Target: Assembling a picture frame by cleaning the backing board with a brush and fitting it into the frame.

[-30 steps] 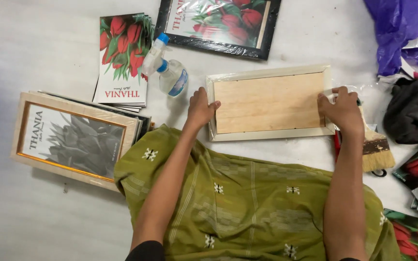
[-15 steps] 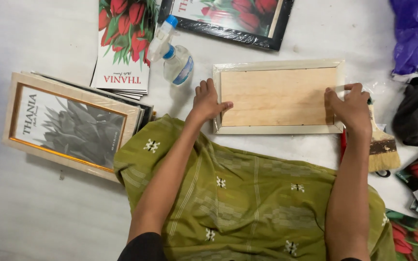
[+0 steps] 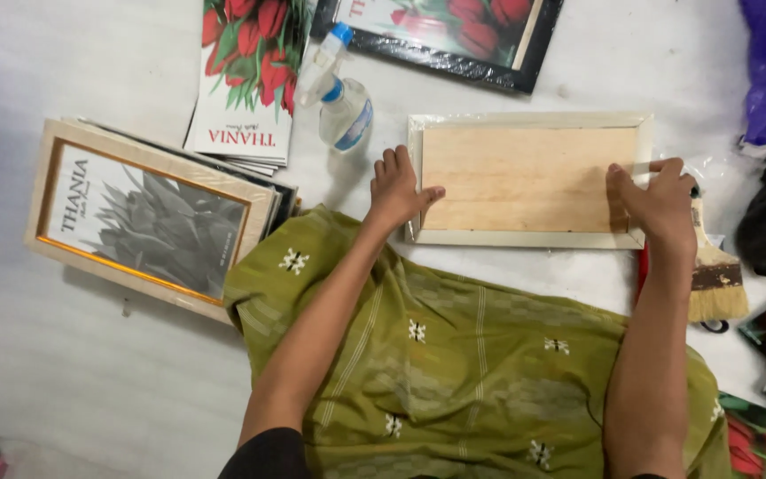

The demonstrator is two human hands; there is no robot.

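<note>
Pale unfinished wood: one rectangular frame (image 3: 529,177), back side up, white border all round, lying flat on the white floor (image 3: 90,390) in front of the person's green-clad lap.

Left hand (image 3: 398,189): flat, fingers spread, pressing the frame's left edge; grips nothing.

Right hand (image 3: 658,200): curled over the right edge, fingers on what looks like clear film there; whether it pinches the film cannot be told.

Change: compared with half a second ago, both hands sit at the same ends; only the view has drifted. The frame seems steadied, not moved.

Nearby: spray bottle (image 3: 340,93), paintbrush (image 3: 713,275), framed prints.
</note>
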